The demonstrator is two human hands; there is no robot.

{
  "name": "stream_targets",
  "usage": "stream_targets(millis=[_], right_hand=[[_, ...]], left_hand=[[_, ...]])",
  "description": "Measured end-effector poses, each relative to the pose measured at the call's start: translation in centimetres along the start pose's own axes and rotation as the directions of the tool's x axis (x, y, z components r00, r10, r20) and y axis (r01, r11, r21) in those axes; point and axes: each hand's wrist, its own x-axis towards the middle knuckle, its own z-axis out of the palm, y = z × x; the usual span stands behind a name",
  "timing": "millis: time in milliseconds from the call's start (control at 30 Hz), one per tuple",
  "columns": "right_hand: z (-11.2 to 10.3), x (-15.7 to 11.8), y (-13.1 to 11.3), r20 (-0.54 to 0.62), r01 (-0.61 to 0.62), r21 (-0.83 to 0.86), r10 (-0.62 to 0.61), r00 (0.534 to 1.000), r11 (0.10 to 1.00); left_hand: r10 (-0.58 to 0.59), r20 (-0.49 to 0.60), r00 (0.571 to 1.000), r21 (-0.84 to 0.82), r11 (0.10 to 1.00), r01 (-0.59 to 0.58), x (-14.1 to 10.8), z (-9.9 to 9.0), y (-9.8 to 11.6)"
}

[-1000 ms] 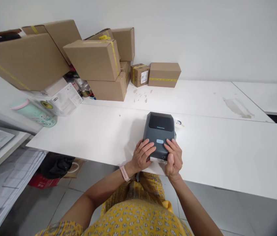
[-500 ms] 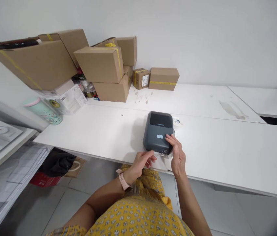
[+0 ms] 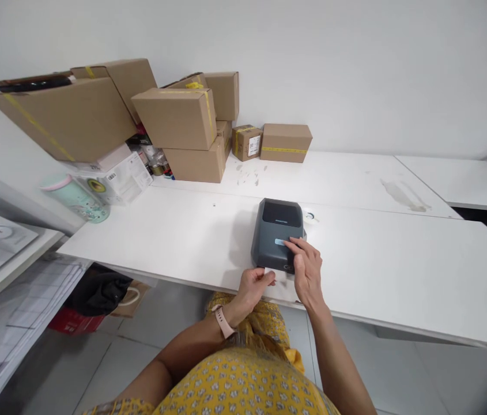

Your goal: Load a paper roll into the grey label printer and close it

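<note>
Pinching the paper (image 3: pixel 270 271) at the front of the printer (image 3: pixel 272 233), your left hand (image 3: pixel 252 288) closes thumb to fingers, presumably to keep it straight. Your right hand (image 3: pixel 308 270), loosely spread and gripping nothing, rests fingertips at the button (image 3: pixel 278 242), likely steadying the printer, which sits near the front edge of the table (image 3: pixel 368 271).

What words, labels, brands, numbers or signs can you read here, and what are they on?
No text reads clearly.
Dark grey machine: pale lettering, too small; round mark near its front edge, unclear.
Small carton: white label, print too blurred.
White box: fine dark print, too small.
Red item low at left: pale characters, blurred.
</note>
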Motion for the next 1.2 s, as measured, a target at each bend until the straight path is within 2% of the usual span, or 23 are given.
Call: stream_targets(millis=[133,333,500,633,767,833,900,967,1033,1133,1200], right_hand=[[0.4,0.4,-0.6,0.028,0.017,-0.237,-0.010,1.000,0.971],[1.0,0.7,-0.4,-0.009,0.092,-0.357,-0.102,0.995,0.929],[0.5,-0.2,0.2,0.058,0.059,-0.225,-0.047,0.997,0.973],[-0.4,-0.7,0.0,-0.039,-0.045,-0.019,0.045,0.998,0.999],[-1.6,0.7,-0.5,-0.097,-0.021,0.069,0.028,0.995,0.997],[-2.0,2.2,-0.8,-0.080,0.021,0.056,-0.016,0.997,0.998],[-2.2,4.0,-0.9,-0.048,0.084,0.029,-0.082,0.995,0.996],[-2.2,6.0,-1.0,-0.046,0.151,0.011,-0.151,0.987,0.988],[-2.0,8.1,-1.0,-0.081,0.191,-0.001,-0.190,0.978,0.982],[-1.9,11.4,-1.0,-0.128,0.192,-0.008,-0.191,0.973,0.981],[-1.9,13.7,-0.9,-0.151,0.180,-0.018,-0.181,0.972,0.983]], left_hand=[[-0.005,-0.001,1.000,0.025,1.000,0.005,0.1,-0.1,-0.2],[0.015,0.016,1.000,0.032,0.999,-0.015,0.3,-0.4,-0.7],[0.027,0.001,1.000,0.021,0.999,-0.027,0.3,-0.2,-0.8],[0.028,0.006,1.000,0.029,0.999,-0.028,0.0,-0.2,-0.4],[0.044,0.067,0.997,0.049,0.998,-0.047,-0.5,-0.9,-0.1],[0.111,0.040,0.993,0.076,0.991,-0.113,-0.8,-1.4,0.3],[0.227,-0.050,0.973,0.113,0.969,-0.220,-0.6,-2.1,0.9],[0.347,-0.141,0.927,0.174,0.931,-0.322,0.2,-2.7,1.9],[0.437,-0.180,0.881,0.255,0.886,-0.387,1.9,-3.2,2.8],[0.554,-0.180,0.813,0.404,0.795,-0.452,5.5,-3.7,3.6],[0.610,-0.125,0.783,0.478,0.728,-0.491,7.9,-3.7,3.9]])
